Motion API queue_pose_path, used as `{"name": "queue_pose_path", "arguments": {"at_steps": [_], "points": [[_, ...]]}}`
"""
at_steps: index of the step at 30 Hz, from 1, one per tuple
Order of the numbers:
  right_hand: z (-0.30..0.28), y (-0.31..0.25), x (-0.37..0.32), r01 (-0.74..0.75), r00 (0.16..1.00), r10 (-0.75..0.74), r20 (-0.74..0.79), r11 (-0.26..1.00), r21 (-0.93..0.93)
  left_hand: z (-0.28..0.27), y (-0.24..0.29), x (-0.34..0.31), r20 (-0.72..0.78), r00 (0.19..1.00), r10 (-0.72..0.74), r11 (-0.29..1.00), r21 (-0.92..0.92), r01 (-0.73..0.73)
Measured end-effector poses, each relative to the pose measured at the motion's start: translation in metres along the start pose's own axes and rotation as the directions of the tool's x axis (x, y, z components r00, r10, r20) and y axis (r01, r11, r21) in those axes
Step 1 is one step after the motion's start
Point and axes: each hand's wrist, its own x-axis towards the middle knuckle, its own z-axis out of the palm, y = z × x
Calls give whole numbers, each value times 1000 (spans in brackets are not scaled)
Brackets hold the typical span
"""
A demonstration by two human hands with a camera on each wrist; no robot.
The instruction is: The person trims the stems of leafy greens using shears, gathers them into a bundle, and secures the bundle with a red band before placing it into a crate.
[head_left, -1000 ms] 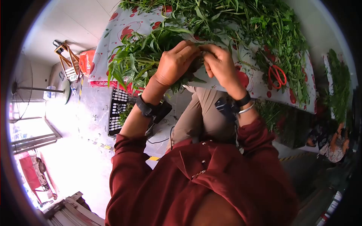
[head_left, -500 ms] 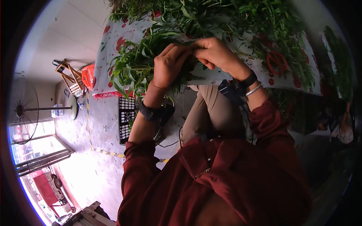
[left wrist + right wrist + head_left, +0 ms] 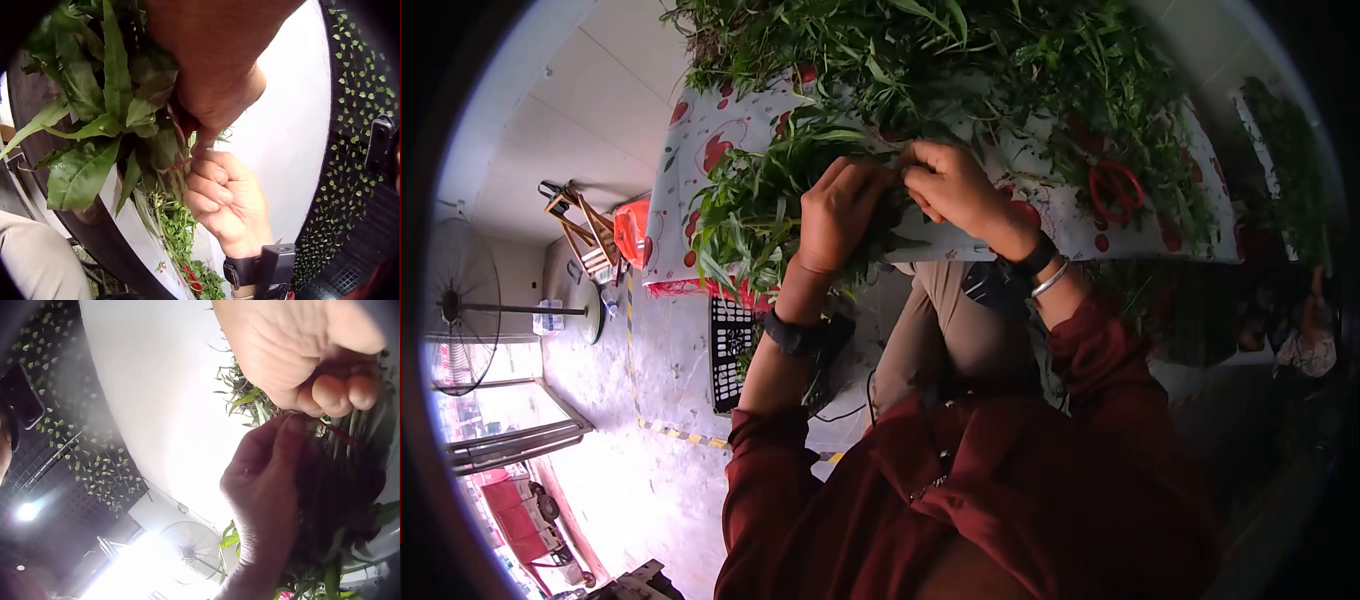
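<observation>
Leafy green stems (image 3: pixel 750 215) lie bunched at the table's near edge, their leaves pointing left. My left hand (image 3: pixel 837 212) curls round this bunch, its fingertips close to those of my right hand (image 3: pixel 962 195). A thin red tie (image 3: pixel 180 165) crosses the stems in the left wrist view and runs to the curled fingers of my right hand (image 3: pixel 228 197), which pinch it. In the right wrist view the red tie (image 3: pixel 340 434) lies across the stems below my right hand (image 3: pixel 300 353), beside my left hand (image 3: pixel 265 481). The left palm is hidden.
More greens (image 3: pixel 920 60) cover the far and right parts of the patterned tablecloth (image 3: pixel 720 125). Red-handled scissors (image 3: pixel 1116 192) lie among them at the right. A black crate (image 3: pixel 732 350) stands on the floor below the table, and a fan (image 3: pixel 460 305) stands at the left.
Both hands sit slightly lower in the head view, as the view has shifted. The right hand has turned a little, its fingers remaining against the left hand's. The bunch stays in the left hand.
</observation>
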Motion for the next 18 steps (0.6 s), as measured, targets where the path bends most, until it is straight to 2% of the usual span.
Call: {"name": "queue_pose_path", "arguments": {"at_steps": [1,3,4,9,11,12,14,15,17,18], "points": [[-1,-2,-2,4,1000,-4,0,1000,-6,1,-1,0,-5,1000,4,1000,-2,-4],[-1,-7,-6,-130,991,128,22,984,118,2,-2,-2,-5,1000,19,1000,10,-19],[-2,-6,-7,-141,990,138,38,982,123,2,-3,-2,-13,1000,22,1000,9,-22],[-1,-3,-11,-134,991,131,35,984,115,1,-4,-2,10,999,53,998,19,-53],[1,-1,-14,-56,998,52,35,991,122,0,-6,-1,6,999,37,999,-10,-37],[2,-3,-18,-63,997,58,42,991,117,0,-7,-1,5,1000,28,999,-31,-28],[5,-7,-25,-8,999,8,-32,1000,8,0,-8,-2,5,1000,14,1000,-11,-14],[7,-5,-27,-8,1000,8,-26,1000,5,-1,-9,0,12,1000,10,1000,6,-10],[9,2,-35,-9,998,0,-66,992,-128,-2,-7,2,18,999,-30,999,15,30],[10,6,-38,74,994,-87,-72,984,-162,-1,-6,3,29,997,-67,997,26,66]]}}
